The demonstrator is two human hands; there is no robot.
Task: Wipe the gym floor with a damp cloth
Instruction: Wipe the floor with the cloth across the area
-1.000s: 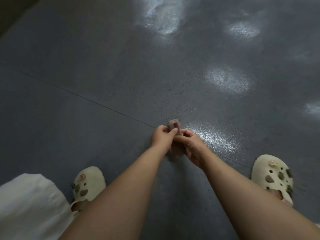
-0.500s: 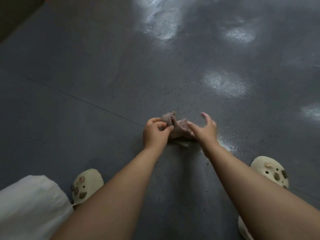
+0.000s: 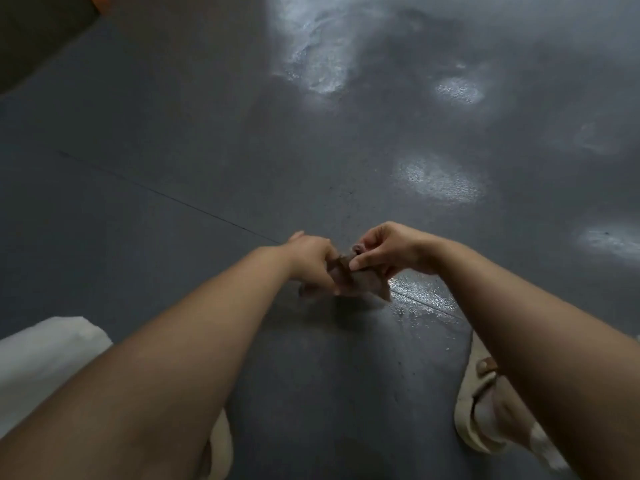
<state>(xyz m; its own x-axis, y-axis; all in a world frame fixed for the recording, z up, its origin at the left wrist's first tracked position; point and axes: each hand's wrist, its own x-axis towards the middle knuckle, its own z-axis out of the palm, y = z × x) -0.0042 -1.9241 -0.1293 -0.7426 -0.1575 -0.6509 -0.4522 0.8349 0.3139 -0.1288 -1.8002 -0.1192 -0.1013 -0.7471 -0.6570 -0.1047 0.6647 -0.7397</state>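
Note:
A small brownish cloth point(image 3: 360, 280) is bunched between both hands, low over the dark grey gym floor point(image 3: 207, 140). My left hand point(image 3: 311, 261) grips its left side with curled fingers. My right hand point(image 3: 388, 249) pinches its top edge between thumb and fingers. One corner of the cloth hangs down to the right, close to the floor. A wet shiny patch point(image 3: 419, 294) lies just right of the cloth, along a thin seam line.
Cream clogs are on my feet, the right one point(image 3: 478, 410) beside my right arm, the left one point(image 3: 221, 445) mostly hidden under my left arm. White fabric point(image 3: 45, 362) covers my left knee. Light reflections point(image 3: 440, 181) gleam on the floor ahead. A dark edge point(image 3: 34, 32) sits at top left.
My right hand, open half a second ago, has closed on the cloth again. Both hands have shifted the cloth slightly right, and the view has moved closer over my arms.

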